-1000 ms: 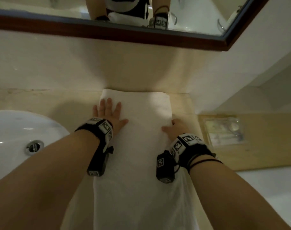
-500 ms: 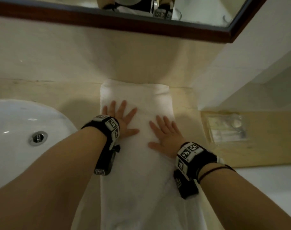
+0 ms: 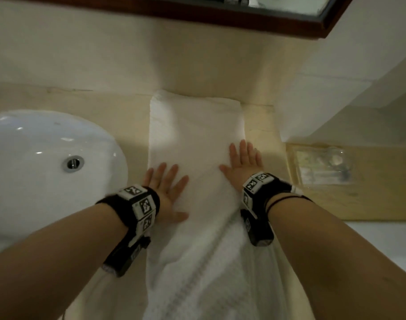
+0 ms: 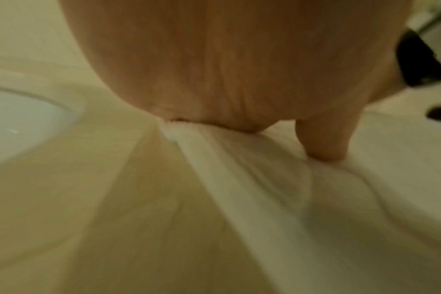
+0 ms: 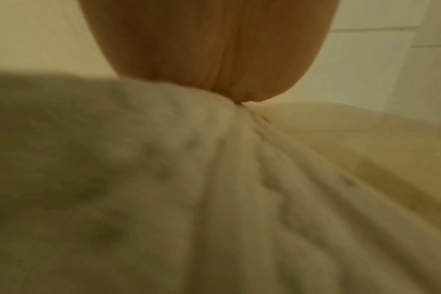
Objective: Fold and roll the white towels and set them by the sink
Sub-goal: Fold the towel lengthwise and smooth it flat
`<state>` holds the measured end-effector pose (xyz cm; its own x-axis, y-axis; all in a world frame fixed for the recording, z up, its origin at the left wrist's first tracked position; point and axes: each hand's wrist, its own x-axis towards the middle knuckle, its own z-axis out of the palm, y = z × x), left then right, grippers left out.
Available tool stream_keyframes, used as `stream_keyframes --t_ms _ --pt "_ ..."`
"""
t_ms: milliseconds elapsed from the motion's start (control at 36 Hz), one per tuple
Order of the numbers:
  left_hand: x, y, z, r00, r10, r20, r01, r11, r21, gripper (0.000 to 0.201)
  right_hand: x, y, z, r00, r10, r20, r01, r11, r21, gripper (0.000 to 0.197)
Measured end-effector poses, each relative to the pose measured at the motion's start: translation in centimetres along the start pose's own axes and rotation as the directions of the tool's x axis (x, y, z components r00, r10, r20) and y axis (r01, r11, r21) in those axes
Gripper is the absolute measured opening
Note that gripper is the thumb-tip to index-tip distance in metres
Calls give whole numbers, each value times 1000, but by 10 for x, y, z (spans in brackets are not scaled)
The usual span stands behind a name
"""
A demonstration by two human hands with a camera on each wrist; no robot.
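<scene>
A long white towel (image 3: 195, 132) lies folded lengthwise on the beige counter (image 3: 132, 107), its far end against the wall and its near end hanging over the front edge. My left hand (image 3: 167, 190) presses flat on the towel's left edge with fingers spread. On the right edge my right hand (image 3: 242, 161) lies flat too, a little farther from me. The left wrist view shows my palm (image 4: 214, 69) and thumb on the towel (image 4: 315, 199). In the right wrist view my palm (image 5: 214, 49) rests on the wrinkled towel (image 5: 189, 199).
A white oval sink (image 3: 35, 172) with a metal drain (image 3: 72, 163) sits left of the towel. A clear plastic packet (image 3: 322, 166) lies on a lower wooden shelf at the right. A dark-framed mirror (image 3: 243, 17) hangs above; a wall corner juts out at right.
Both hands slid outward from the towel's middle to its side edges, the left one also moving back toward me. The view has tilted down.
</scene>
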<state>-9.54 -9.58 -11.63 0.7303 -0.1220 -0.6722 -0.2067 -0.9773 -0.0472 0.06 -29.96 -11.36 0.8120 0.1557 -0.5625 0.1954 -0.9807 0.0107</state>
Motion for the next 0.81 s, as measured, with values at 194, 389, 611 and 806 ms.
stream_keyframes --t_ms 194,389,611,806 --pt "-29 10 18 988 -132 -75 116 975 -189 96 -56 -4 16 994 96 44 -104 963 248 88" --pt "-28 14 -13 875 -480 -64 347 714 -608 74 -78 18 -2 969 197 150 -245 858 452 63" --pt "-9 -28 -28 876 -482 -24 293 570 -767 57 -55 26 -10 977 198 75 -208 822 530 50" --pt "34 -65 -73 815 -554 -170 190 532 -825 49 -4 16 -39 944 325 -63 -180 665 725 41"
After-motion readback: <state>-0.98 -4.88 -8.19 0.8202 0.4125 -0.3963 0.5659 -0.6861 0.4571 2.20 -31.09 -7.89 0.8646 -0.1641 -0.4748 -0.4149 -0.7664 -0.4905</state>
